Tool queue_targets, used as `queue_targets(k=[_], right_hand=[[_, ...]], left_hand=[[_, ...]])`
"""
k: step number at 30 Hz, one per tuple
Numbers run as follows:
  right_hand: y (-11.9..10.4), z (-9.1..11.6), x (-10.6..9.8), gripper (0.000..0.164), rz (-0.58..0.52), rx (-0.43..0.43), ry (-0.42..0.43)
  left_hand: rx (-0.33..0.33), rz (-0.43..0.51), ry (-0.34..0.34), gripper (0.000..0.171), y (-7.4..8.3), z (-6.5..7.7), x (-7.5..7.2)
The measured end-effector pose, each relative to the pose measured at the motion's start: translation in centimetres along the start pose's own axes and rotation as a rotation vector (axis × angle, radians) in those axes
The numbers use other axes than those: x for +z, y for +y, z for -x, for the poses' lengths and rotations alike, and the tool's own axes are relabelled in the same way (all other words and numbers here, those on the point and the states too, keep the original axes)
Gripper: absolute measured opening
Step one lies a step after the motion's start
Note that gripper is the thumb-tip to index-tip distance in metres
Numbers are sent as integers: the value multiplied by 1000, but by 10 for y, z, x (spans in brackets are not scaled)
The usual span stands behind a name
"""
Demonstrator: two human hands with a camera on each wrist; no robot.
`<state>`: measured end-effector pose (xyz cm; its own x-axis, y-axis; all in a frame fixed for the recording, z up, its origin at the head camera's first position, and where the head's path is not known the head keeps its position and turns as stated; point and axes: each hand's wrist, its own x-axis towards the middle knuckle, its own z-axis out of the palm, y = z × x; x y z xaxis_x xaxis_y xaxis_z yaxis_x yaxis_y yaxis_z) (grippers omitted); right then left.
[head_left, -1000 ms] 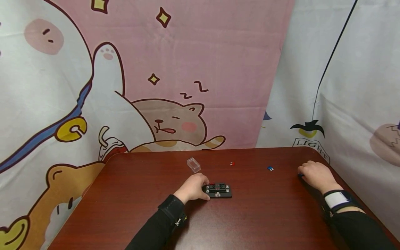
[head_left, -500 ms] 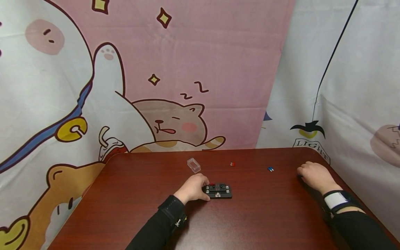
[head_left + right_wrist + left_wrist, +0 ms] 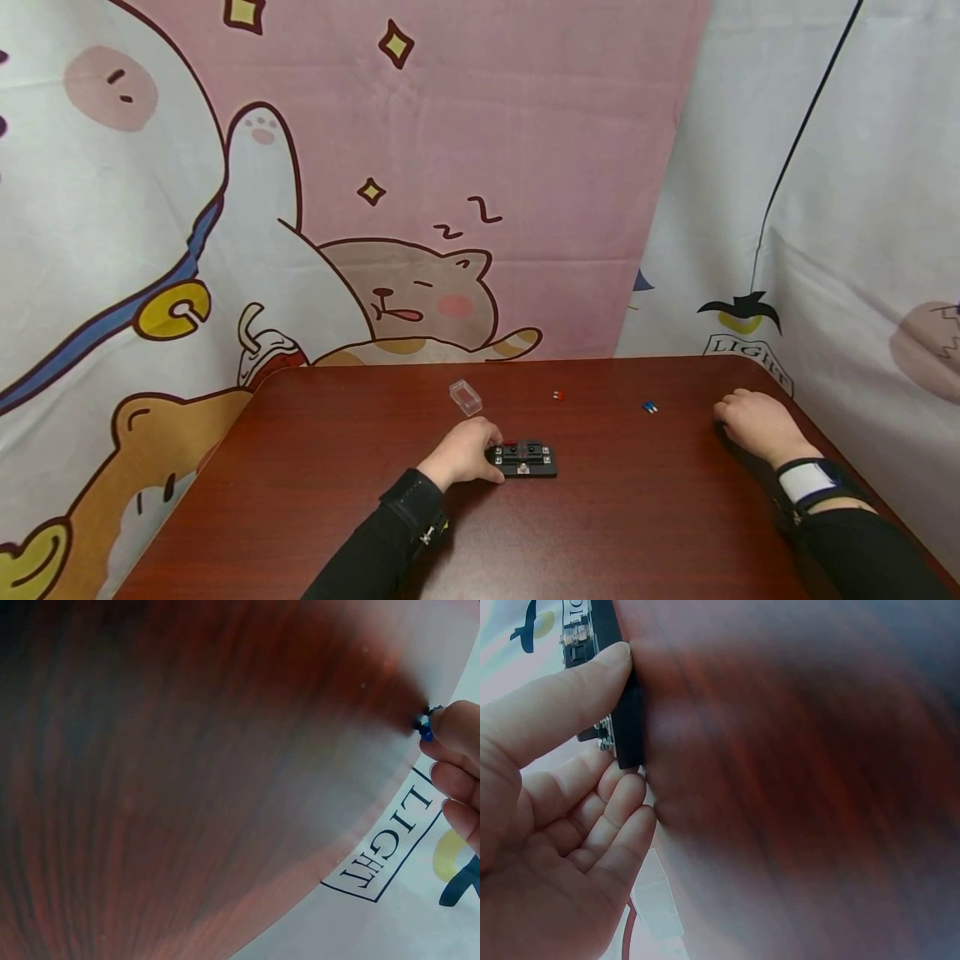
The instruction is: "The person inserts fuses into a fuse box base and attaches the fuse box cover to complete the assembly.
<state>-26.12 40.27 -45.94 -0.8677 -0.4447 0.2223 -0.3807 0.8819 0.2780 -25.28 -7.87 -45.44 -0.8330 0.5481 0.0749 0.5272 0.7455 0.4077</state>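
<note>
My left hand point(image 3: 465, 451) grips the left end of a black fuse block point(image 3: 531, 461), which lies on the table with metal screws and a red piece at its back left. In the left wrist view, the thumb presses on the near side of the block, fingers curled behind its end. At the table's far right, my right hand point(image 3: 761, 425) is low over the surface. A blue blade fuse point(image 3: 426, 732) shows between its thumb and forefinger in the right wrist view; in the head view the hand hides it.
Behind the left hand lies a clear plastic cover point(image 3: 466, 397). Further right are a small red blade fuse point(image 3: 558, 396) and blue blade fuse pieces point(image 3: 649, 407). A printed cloth point(image 3: 585, 167) hangs behind the brown table point(image 3: 615, 525).
The right hand has shifted very slightly, and the bit of blue seen at its fingertips a second ago is now hidden in the head view. The left hand stays on the fuse block.
</note>
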Motion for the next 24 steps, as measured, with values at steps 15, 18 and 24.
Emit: queue_targets(k=[15, 18, 24], right_hand=[[-5, -3, -11, 15, -59, 74, 6], [-8, -7, -14, 13, -82, 87, 24], [-20, -19, -21, 11, -114, 71, 59]], left_hand=[[5, -3, 4, 44, 1, 0, 0], [0, 2, 4, 44, 1, 1, -1], [-4, 8, 2, 43, 3, 2, -3]])
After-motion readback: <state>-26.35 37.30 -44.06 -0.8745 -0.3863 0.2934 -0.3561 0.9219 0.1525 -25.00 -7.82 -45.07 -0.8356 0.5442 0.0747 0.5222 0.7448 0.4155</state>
